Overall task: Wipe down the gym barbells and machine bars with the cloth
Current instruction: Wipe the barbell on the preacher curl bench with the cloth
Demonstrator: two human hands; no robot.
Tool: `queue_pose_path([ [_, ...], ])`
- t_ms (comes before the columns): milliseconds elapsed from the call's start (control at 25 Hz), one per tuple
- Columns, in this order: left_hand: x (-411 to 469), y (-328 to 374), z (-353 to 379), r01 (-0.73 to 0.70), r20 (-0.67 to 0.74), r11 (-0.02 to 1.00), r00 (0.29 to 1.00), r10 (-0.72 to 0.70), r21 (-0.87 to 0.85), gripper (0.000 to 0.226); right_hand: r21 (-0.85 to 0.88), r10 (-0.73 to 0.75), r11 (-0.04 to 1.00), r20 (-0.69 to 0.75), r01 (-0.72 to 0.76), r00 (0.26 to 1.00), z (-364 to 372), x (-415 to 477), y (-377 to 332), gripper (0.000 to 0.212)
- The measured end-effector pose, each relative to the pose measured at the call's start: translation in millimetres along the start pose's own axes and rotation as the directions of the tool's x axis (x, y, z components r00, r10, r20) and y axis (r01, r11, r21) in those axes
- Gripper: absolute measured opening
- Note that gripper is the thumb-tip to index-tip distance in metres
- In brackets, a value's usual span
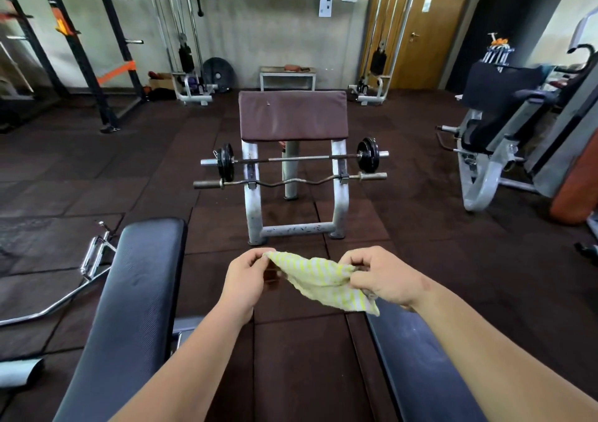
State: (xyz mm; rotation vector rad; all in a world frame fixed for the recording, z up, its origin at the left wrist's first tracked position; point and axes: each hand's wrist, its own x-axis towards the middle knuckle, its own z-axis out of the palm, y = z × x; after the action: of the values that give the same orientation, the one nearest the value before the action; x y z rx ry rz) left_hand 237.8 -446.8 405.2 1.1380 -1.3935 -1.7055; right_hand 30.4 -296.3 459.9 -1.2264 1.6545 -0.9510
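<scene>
Between two benches, left hand (pixel 247 277) and right hand (pixel 380 277) pinch a striped cloth (pixel 323 281), fingers clamped on its ends. Barbells (pixel 293 159) racked well ahead, unwiped. Risk: loose bunched cloth slipping off the curved bar (pixel 291 183)

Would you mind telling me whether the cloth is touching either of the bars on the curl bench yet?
No, the cloth is stretched between the left hand and right hand, well short of the bench's two bars.
</scene>
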Motion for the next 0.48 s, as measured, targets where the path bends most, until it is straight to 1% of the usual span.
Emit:
queue_pose_path([
  [80, -3, 2, 6, 0.040, 0.074, 0.995, 0.997, -0.033, -0.092, 0.022, -0.026, -0.025, 0.999, 0.060, 0.026, 0.998, 0, 0, -7, 0.029],
  [160, -6, 5, 13, 0.041, 0.136, 0.997, 0.990, -0.033, -0.060, 0.016, -0.022, -0.033, 0.999, 0.074, 0.035, 0.997, 0, 4, -12, 0.028],
  [200, -7, 7, 17, 0.034, 0.159, 0.999, 0.987, -0.028, -0.035, 0.014, -0.030, -0.034, 0.999, 0.057, 0.036, 0.998, 0, 7, -13, 0.024],
  [280, -11, 9, 24, 0.016, 0.221, 1.000, 0.975, -0.015, -0.004, 0.027, -0.073, -0.057, 0.996, -0.014, 0.055, 0.998, 2, 14, -12, 0.019],
  [320, -14, 12, 28, 0.011, 0.254, 1.000, 0.967, -0.010, -0.004, 0.031, -0.112, -0.084, 0.991, -0.062, 0.077, 0.995, 4, 19, -11, 0.020],
  [400, -15, 14, 32, 0.007, 0.308, 0.999, 0.951, 0.003, -0.033, 0.030, -0.190, -0.141, 0.975, -0.133, 0.114, 0.981, 9, 28, -8, 0.022],
  [480, -12, 15, 31, 0.035, 0.332, 0.996, 0.943, -0.008, -0.077, 0.027, -0.221, -0.142, 0.970, -0.158, 0.105, 0.977, 14, 35, -7, 0.018],
])
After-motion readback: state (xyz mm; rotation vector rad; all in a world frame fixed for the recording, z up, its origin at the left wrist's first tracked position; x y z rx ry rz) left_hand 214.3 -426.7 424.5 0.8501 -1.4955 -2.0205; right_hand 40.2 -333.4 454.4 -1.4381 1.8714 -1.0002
